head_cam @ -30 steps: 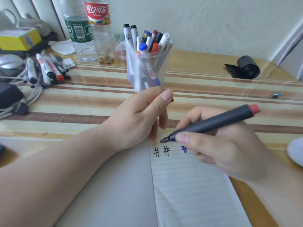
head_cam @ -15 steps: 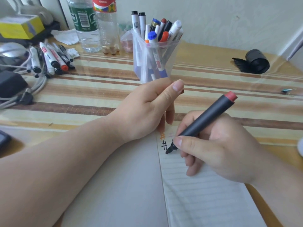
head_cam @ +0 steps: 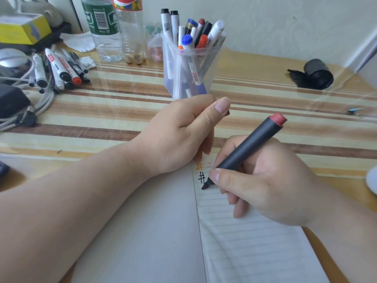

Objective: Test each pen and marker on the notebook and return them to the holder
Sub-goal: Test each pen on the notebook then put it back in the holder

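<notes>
Right hand [head_cam: 265, 186] curled round marker [head_cam: 251, 140], tip on notebook [head_cam: 255, 242] at hand's 9 o'clock, left hand [head_cam: 179, 137] pinching a dark bit [head_cam: 227, 112] (mostly hidden), holder [head_cam: 213, 64] at its 12 o'clock.

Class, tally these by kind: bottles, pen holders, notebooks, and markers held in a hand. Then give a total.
Bottles: 2
Holder: 1
Notebook: 1
Marker in right hand: 1
Total: 5
</notes>
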### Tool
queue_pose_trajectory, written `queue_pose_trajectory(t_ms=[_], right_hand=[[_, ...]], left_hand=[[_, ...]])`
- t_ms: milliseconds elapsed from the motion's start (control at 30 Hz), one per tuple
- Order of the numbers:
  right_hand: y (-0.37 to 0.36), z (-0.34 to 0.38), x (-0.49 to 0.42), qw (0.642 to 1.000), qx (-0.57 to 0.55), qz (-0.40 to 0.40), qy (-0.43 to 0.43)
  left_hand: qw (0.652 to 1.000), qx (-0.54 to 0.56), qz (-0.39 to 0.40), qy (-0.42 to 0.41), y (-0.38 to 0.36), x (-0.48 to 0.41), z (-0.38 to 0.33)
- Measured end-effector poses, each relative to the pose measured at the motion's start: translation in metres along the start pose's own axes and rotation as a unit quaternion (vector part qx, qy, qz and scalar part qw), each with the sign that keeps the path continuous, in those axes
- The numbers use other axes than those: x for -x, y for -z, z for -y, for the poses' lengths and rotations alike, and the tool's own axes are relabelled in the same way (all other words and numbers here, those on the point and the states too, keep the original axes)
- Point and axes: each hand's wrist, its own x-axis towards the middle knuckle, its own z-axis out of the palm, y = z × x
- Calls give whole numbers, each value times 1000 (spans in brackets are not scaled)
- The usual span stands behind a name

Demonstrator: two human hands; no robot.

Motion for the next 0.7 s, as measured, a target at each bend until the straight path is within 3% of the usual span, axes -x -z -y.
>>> queue_pose_trajectory(t_ms=[367,700], right_hand=[[2,-2,1,1000,-27,-1,12],[3,-1,-1,1000,24,-6,4]], left_hand=[[999,36,-1,4,-1,-1,-1],[995,86,-7,40,-1,-3,1]])
